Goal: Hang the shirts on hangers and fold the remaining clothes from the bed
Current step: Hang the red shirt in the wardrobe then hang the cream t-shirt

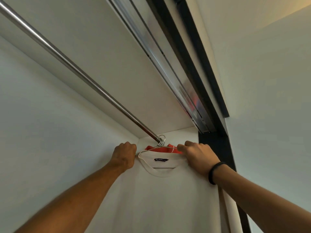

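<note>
I am looking up into the wardrobe, both arms raised. One cream T-shirt [168, 199] hangs on a thin white hanger [148, 150], whose metal hook is looped over the steel closet rod [70, 64] at its far end, close to the corner where the side wall meets the back wall. My left hand [125, 155] is curled tight on the shirt's left shoulder, at the end of the hanger arm. My right hand [198, 157] grips the right shoulder, fingers folded over the fabric and the hanger beneath it. The two hands sit apart, one on each side of the collar, with the small dark neck label [161, 159] between them. Behind the cream shirt I can see one orange garment [165, 149], hanging on the same rod; I count two hooks on the rod there. A black band [214, 172] circles my right wrist. Above runs the wardrobe's sliding door track [168, 61], metal beside a dark frame.
</note>
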Tool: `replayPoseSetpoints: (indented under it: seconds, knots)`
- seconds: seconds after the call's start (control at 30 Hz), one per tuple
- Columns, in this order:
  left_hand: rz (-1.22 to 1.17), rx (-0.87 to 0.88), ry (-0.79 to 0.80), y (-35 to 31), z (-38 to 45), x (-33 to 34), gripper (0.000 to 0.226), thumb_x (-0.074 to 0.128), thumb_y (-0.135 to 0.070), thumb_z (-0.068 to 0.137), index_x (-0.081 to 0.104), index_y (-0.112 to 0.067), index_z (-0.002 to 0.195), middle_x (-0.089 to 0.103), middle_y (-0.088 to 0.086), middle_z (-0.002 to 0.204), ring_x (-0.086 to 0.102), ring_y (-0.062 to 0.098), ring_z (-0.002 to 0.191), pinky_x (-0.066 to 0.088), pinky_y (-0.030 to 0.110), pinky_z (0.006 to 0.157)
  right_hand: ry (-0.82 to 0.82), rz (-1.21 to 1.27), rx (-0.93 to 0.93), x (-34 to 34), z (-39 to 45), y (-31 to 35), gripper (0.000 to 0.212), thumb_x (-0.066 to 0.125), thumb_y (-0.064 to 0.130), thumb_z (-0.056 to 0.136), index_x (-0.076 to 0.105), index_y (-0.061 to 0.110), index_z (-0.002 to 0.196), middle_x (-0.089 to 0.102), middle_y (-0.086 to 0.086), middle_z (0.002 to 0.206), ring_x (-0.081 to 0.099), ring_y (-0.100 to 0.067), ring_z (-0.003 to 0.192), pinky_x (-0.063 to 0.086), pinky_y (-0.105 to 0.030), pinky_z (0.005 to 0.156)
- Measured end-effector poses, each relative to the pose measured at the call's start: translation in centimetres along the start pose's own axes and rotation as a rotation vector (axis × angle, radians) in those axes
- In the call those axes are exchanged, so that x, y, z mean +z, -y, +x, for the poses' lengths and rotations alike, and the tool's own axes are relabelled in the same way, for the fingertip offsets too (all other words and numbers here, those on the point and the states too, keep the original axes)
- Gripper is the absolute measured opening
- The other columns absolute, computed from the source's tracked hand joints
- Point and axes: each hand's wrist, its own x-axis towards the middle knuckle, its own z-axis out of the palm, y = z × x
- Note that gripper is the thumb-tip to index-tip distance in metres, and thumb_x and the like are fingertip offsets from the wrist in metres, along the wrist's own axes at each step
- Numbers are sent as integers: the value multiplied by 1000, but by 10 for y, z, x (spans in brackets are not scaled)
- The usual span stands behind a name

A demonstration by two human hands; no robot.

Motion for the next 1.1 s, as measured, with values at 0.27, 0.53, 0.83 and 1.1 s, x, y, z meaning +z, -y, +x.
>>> replayPoseSetpoints:
  seconds: [0.27, 0.53, 0.83, 1.1]
  knots:
    - [-51, 9, -33, -18, 73, 50, 37, 60, -27, 100, 55, -13, 134, 57, 13, 132, 59, 30, 120, 49, 37, 98, 8, -91, 80, 39, 70, -39, 30, 54, 10, 102, 58, 26, 127, 65, -7, 121, 64, -31, 107, 55, -42, 92]
    - [-85, -15, -7, -29, 105, 83, 47, 62, -21, 95, 50, -11, 140, 53, 14, 137, 56, 31, 125, 48, 37, 101, 42, 2, 115, 68, 97, -51, 33, 58, 5, 102, 63, 25, 127, 65, -4, 127, 63, -24, 112, 53, -35, 96]
    - [-96, -18, -60, -37, 122, 112, 40, 65, -28, 98, 55, -14, 134, 57, 12, 133, 59, 29, 121, 50, 36, 99, 38, -16, 128, 84, 99, -54, 34, 56, 6, 101, 61, 27, 128, 64, -4, 125, 62, -26, 111, 53, -38, 95]
    - [-68, 3, -122, -25, 134, 123, 38, 59, -25, 99, 54, -12, 135, 57, 13, 131, 60, 31, 119, 50, 37, 95, 22, -10, 149, 83, 114, -48, 37, 57, 3, 98, 64, 29, 125, 65, -4, 123, 63, -27, 107, 52, -36, 87]
